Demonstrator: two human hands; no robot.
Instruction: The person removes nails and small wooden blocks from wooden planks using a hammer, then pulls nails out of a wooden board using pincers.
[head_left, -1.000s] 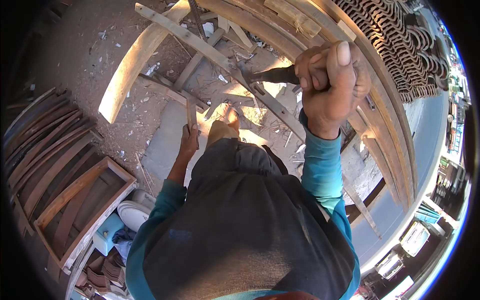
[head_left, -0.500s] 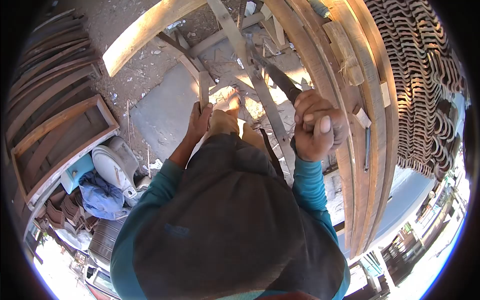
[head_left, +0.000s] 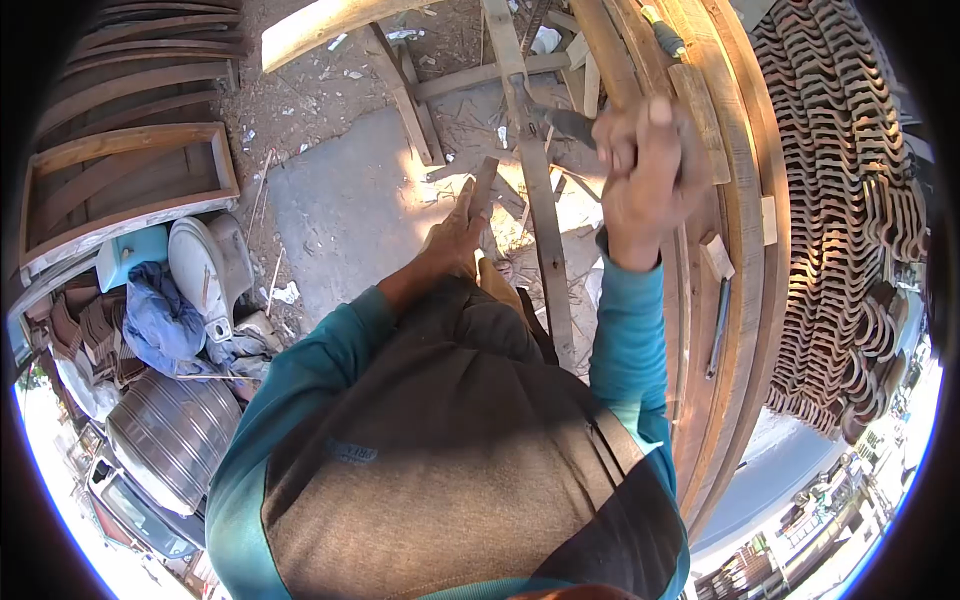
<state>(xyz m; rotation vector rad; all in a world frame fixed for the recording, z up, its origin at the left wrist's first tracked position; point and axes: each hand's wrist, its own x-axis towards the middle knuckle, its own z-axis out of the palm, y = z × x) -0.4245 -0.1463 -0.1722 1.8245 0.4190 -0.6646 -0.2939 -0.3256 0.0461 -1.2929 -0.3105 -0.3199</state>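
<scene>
Dark-handled, hammer-like tool (head_left: 570, 124), tight spot: knuckle risk imo

It's gripped in the closed right hand (head_left: 650, 185) over a long, narrow, holed wooden plank (head_left: 545, 220); a short flat wooden strip (head_left: 483, 185) is held in the left hand (head_left: 455, 240). Knuckles could be skinned on the curved brown beams (head_left: 750, 290) close by if the plank gets shifted.

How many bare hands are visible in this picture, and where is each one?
2. The left hand holds a short wooden piece, left of the long narrow plank. The right hand grips a dark handle, beside the curved boards.
</scene>
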